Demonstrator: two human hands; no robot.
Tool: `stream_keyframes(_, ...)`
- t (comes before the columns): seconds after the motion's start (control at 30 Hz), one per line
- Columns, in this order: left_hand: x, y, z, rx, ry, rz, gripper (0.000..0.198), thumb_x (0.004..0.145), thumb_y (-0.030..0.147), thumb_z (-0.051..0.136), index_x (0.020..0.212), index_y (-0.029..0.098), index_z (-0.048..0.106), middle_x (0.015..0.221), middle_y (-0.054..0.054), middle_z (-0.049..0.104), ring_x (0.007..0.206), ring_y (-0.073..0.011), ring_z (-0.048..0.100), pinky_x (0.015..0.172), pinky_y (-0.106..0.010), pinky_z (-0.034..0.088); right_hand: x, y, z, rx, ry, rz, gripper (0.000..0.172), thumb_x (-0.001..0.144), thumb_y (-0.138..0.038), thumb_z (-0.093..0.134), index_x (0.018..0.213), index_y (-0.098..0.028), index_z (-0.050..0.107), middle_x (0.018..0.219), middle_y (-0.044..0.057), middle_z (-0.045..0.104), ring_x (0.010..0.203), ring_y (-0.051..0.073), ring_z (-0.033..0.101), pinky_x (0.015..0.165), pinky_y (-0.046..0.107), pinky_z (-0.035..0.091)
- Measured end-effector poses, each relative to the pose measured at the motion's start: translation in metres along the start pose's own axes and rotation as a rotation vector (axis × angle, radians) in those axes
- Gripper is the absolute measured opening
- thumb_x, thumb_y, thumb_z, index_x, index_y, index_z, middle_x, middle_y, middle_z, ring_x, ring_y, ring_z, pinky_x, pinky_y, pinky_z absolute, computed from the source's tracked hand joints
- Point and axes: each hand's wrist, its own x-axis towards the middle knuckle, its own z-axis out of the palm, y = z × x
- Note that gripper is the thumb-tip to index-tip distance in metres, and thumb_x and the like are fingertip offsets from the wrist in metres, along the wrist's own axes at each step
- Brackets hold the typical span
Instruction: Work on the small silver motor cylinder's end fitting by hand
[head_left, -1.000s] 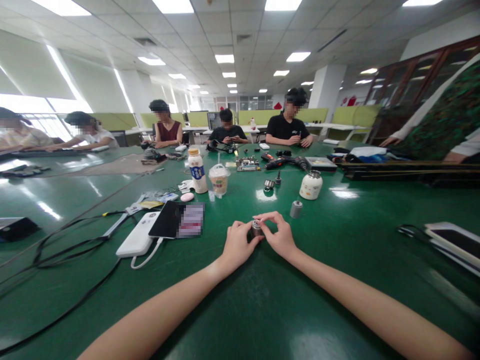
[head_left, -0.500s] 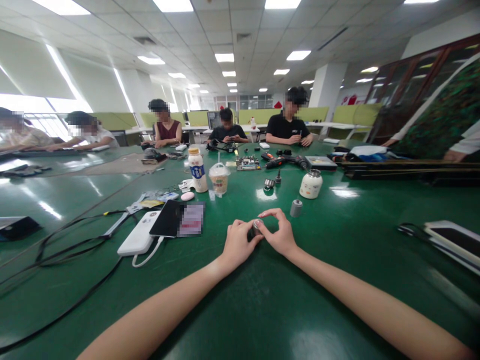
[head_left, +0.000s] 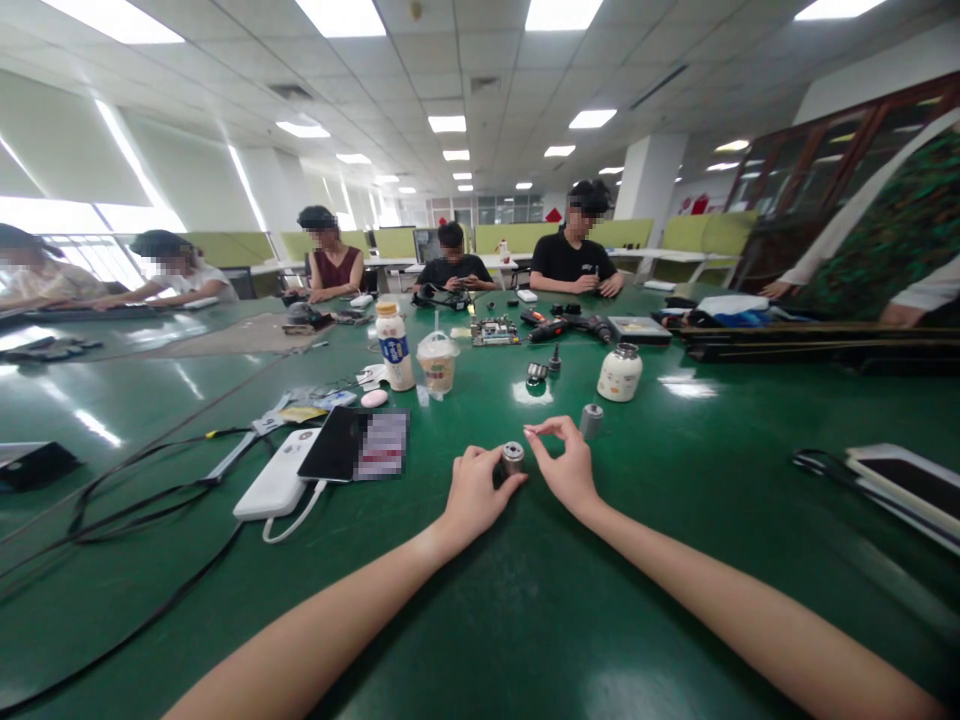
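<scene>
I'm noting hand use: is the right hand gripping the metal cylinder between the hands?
No, the left hand holds the metal cylinder, and the right hand is apart from it.

Cylinder partly behind left hand

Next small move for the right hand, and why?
I'd bring the right hand in over the top of the metal cylinder. The left hand has a grip on its side, the top is uncovered, and the right thumb and forefinger are close together just beside it. Can't tell whether they pinch something tiny; check first.
</scene>
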Motion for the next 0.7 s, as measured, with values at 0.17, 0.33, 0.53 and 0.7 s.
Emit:
stream_keyframes(0.17,0.0,0.0,0.002,0.0,0.001,-0.017,0.022,0.084,0.033,0.07,0.103,0.023,0.067,0.093,-0.004,0.072,0.094,-0.0254,0.057,0.081,-0.037,0.039,-0.001,0.014,-0.001,-0.06,-0.119,0.062,0.01,0.075,-0.023,0.071,0.078,-0.025,0.062,0.076,-0.002,0.074,0.078,0.023,0.071,0.078,0.041,0.055)
stream_keyframes(0.33,0.0,-0.001,0.002,-0.007,0.009,-0.031,0.024,0.084,0.031,0.07,0.106,0.022,0.067,0.095,-0.005,0.071,0.095,-0.0259,0.057,0.081,-0.037,0.039,-0.003,0.021,-0.001,-0.063,-0.151,0.099,0.01,0.071,-0.022,0.073,0.075,-0.025,0.064,0.076,-0.003,0.075,0.075,0.023,0.073,0.074,0.04,0.056)
stream_keyframes(0.53,0.001,-0.003,0.002,-0.016,-0.003,-0.034,0.021,0.083,0.034,0.07,0.102,0.023,0.068,0.093,-0.005,0.071,0.093,-0.0254,0.057,0.081,-0.036,0.041,0.001,0.006,0.001,0.074,-0.066,0.044,0.012,0.085,-0.03,0.064,0.079,-0.024,0.056,0.09,0.005,0.076,0.091,0.024,0.073,0.085,0.041,0.056)
stream_keyframes(0.7,0.001,-0.003,0.001,-0.011,0.0,-0.007,0.029,0.083,0.03,0.071,0.111,0.025,0.066,0.092,-0.004,0.07,0.092,-0.0246,0.056,0.08,-0.036,0.041,-0.005,-0.008,0.003,0.152,-0.069,-0.044,0.011,0.089,-0.033,0.061,0.085,-0.025,0.055,0.095,0.004,0.075,0.094,0.023,0.072,0.087,0.041,0.057)
